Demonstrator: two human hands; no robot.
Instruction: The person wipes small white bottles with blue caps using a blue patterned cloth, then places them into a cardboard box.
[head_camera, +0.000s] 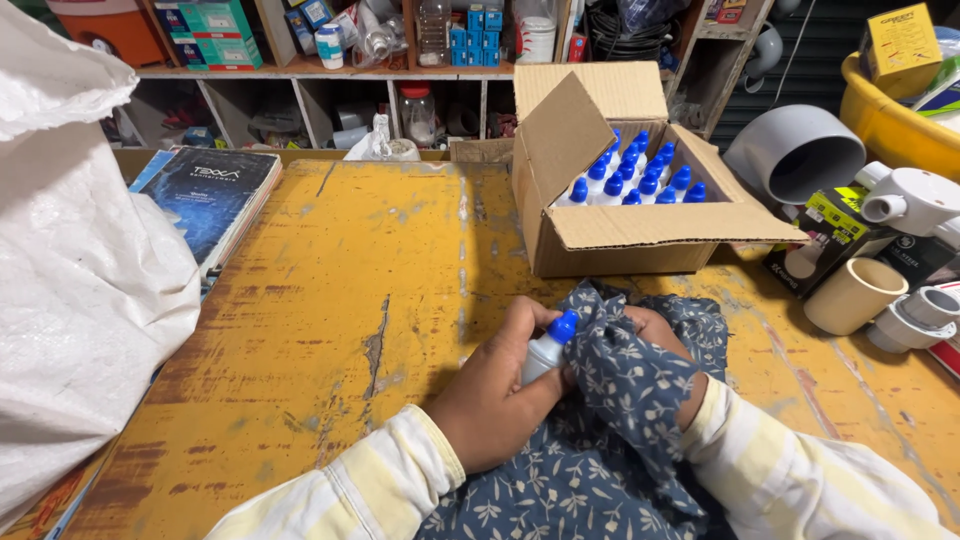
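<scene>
My left hand (492, 392) grips a small white bottle with a blue cap (549, 345), held tilted near the front of the worn yellow table (330, 330). My right hand (655, 335) is mostly wrapped in a dark blue flowered cloth (620, 400) and presses that cloth against the bottle's side. Behind my hands stands an open cardboard box (620, 225) filled with several more white bottles with blue caps (635, 178), standing upright in rows.
A large white woven sack (75, 290) fills the left side. A dark book (205, 195) lies at the back left. Grey and beige pipe fittings (860, 290) and small boxes sit at the right. Shelves (330, 70) with packets run along the back.
</scene>
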